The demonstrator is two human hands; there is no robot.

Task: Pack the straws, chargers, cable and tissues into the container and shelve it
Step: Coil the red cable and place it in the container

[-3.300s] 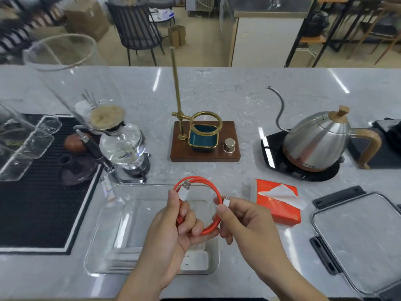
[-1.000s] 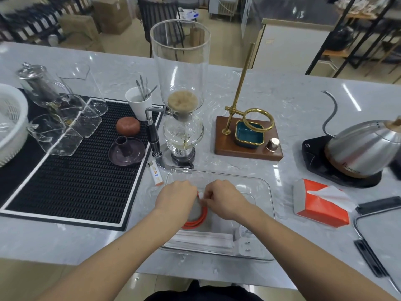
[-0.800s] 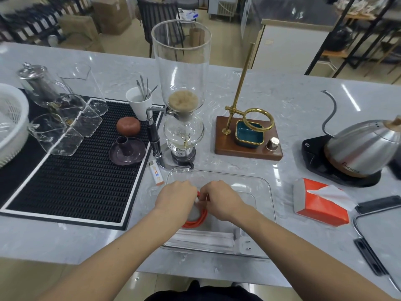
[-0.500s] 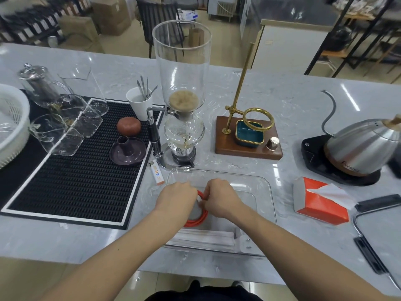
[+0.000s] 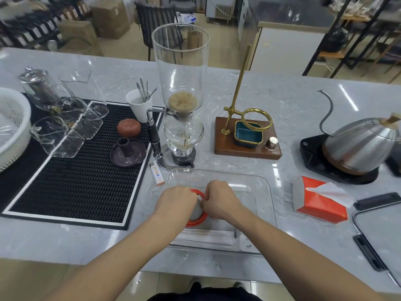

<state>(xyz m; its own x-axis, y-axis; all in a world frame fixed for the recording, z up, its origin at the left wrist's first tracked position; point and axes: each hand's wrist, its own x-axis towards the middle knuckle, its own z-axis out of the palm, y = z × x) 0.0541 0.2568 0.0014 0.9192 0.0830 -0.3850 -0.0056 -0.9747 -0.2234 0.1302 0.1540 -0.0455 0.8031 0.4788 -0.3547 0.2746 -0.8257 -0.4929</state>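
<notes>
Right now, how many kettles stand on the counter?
1. The steel kettle sits on its black base at the far right, behind the tissues. None seems hidden.

The white-and-orange lighter (image 5: 156, 175), lying on the surface left of centre in the frame, carries the number "24". At the right edge, the kettle (image 5: 360, 148) has lettering along its base band, too blurred to read.

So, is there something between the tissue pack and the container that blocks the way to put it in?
Nothing visible does. The tissue pack lies on bare counter just right of the container, which is open on top. Inside, both hands and the orange cable occupy the left-middle part; the right part looks free.
</notes>
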